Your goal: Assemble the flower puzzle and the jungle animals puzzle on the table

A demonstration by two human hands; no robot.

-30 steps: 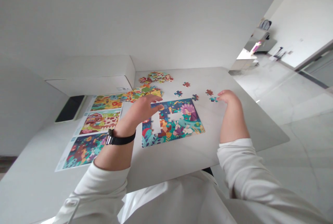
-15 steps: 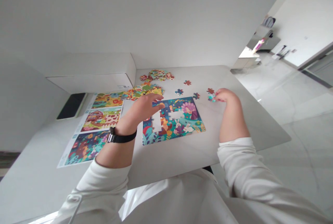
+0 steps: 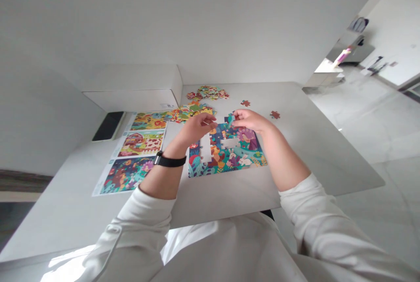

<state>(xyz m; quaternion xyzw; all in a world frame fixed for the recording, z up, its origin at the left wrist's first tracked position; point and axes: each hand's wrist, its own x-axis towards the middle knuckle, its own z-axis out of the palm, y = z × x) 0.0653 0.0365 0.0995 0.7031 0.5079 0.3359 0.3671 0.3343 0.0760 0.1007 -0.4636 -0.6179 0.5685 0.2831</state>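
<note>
A partly assembled colourful jigsaw puzzle (image 3: 229,153) lies on the white table (image 3: 295,151) in front of me, with white gaps in its middle. My right hand (image 3: 247,120) hovers over the puzzle's far edge and pinches a small teal puzzle piece (image 3: 230,119). My left hand (image 3: 198,125), with a black watch on the wrist, is raised over the puzzle's upper left corner, its fingers curled towards the right hand. Whether the left hand holds anything is not visible.
A heap of loose pieces (image 3: 193,111) and a second heap (image 3: 207,92) lie beyond the puzzle. Two single brown pieces (image 3: 274,114) (image 3: 245,103) lie farther right. A sheet of reference pictures (image 3: 134,153), a white box (image 3: 138,87) and a dark phone (image 3: 108,126) are at the left.
My right hand picked up the teal piece at the right and carried it left over the puzzle's top edge. My left hand rose slightly towards it. The camera view shifted.
</note>
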